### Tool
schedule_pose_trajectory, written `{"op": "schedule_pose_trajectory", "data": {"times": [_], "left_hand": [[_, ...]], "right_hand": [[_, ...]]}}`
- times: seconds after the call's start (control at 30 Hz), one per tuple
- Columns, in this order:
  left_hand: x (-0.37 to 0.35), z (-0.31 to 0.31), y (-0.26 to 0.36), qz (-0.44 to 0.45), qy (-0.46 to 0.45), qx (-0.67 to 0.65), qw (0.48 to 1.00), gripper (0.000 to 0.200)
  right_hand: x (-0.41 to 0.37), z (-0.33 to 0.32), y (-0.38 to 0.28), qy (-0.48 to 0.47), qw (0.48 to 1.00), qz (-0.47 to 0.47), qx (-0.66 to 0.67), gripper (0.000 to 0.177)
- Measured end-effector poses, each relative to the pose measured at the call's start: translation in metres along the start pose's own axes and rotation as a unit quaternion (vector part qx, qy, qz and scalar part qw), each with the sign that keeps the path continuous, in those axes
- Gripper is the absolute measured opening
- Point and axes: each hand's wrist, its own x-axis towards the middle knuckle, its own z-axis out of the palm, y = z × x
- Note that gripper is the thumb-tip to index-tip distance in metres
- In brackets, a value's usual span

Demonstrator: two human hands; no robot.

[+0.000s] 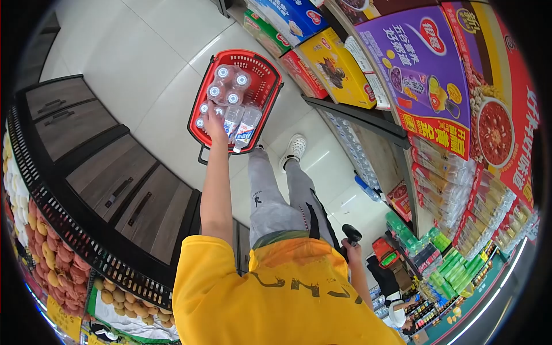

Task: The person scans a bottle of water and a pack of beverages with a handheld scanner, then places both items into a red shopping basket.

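Observation:
A red shopping basket (pixel 260 60) with black trim sits on the floor ahead of me. Several clear plastic bottles (pixel 223 80) with white caps stand bunched inside it, and a labelled bottle (pixel 248 127) lies tilted toward me at its near right side. My left hand (pixel 216 124) reaches over the basket's near left part, its fingers closed on a bottle among the capped ones. Down by my right hip, my right hand (pixel 351 251) is closed round a black object (pixel 351 233) with a rounded end.
Dark wooden cabinets (pixel 136 201) line the left, with fruit (pixel 54 256) behind a black slatted rail. To the right, shelves hold boxed goods (pixel 339 69) and packs of bottles (pixel 454 178). A person (pixel 397 310) is at the lower right. My feet are just behind the basket.

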Motion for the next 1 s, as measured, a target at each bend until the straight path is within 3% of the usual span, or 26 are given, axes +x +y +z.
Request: {"op": "schedule_pose_trajectory", "data": {"times": [0.1, 0.17, 0.2, 0.27, 0.3, 0.4, 0.43, 0.53, 0.57, 0.67, 0.7, 0.8, 0.9, 1.0], "left_hand": [[0.023, 0.012, 0.023, -0.096, -0.016, -0.036, 0.995, 0.067], [0.058, 0.012, 0.008, -0.014, -0.128, -0.073, 0.989, 0.077], [0.060, 0.016, 0.016, 0.048, -0.091, 0.051, 0.993, 0.079], [0.057, 0.031, 0.041, 0.169, -0.014, 0.291, 0.942, 0.083], [0.065, 0.034, 0.048, 0.132, -0.028, 0.323, 0.937, 0.087], [0.046, 0.021, 0.058, -0.181, -0.038, 0.169, 0.968, 0.092], [0.037, 0.022, 0.057, -0.201, -0.075, 0.096, 0.972, 0.095], [0.034, 0.026, 0.042, -0.185, -0.063, 0.007, 0.981, 0.091], [0.033, 0.028, 0.039, -0.206, -0.007, -0.016, 0.978, 0.082], [0.033, 0.027, 0.028, -0.169, -0.058, -0.120, 0.977, 0.074], [0.038, 0.021, 0.025, -0.204, -0.039, -0.118, 0.971, 0.071], [0.043, 0.021, 0.011, -0.159, -0.038, -0.151, 0.975, 0.074], [0.024, 0.039, 0.028, -0.161, -0.070, -0.071, 0.982, 0.065], [0.002, 0.064, 0.043, -0.016, -0.105, 0.070, 0.992, 0.049]], "right_hand": [[-0.001, 0.008, 0.003, 0.009, 1.000, -0.006, -0.002, 0.008], [-0.005, 0.013, 0.002, 0.009, 1.000, -0.015, 0.004, 0.009], [-0.007, 0.014, 0.002, 0.009, 1.000, -0.019, 0.007, 0.010], [-0.002, 0.014, 0.007, 0.005, 1.000, -0.016, 0.009, 0.011], [-0.004, 0.017, 0.007, 0.007, 1.000, -0.013, 0.012, 0.011], [-0.013, 0.023, 0.009, -0.003, 1.000, 0.001, 0.001, 0.012], [-0.013, 0.027, 0.010, 0.000, 1.000, 0.003, -0.004, 0.012], [-0.009, 0.033, 0.020, 0.000, 0.999, -0.015, -0.038, 0.011], [-0.006, 0.034, 0.024, -0.001, 0.998, -0.027, -0.053, 0.010], [-0.008, 0.038, 0.023, 0.001, 0.996, -0.036, -0.081, 0.013], [-0.002, 0.036, 0.033, 0.001, 0.996, -0.045, -0.075, 0.013], [0.011, 0.029, 0.049, -0.010, 0.994, -0.031, -0.106, 0.016], [0.005, 0.034, 0.037, 0.001, 0.996, -0.036, -0.083, 0.011], [0.006, 0.035, 0.025, 0.012, 0.998, -0.055, -0.023, 0.008]]}}
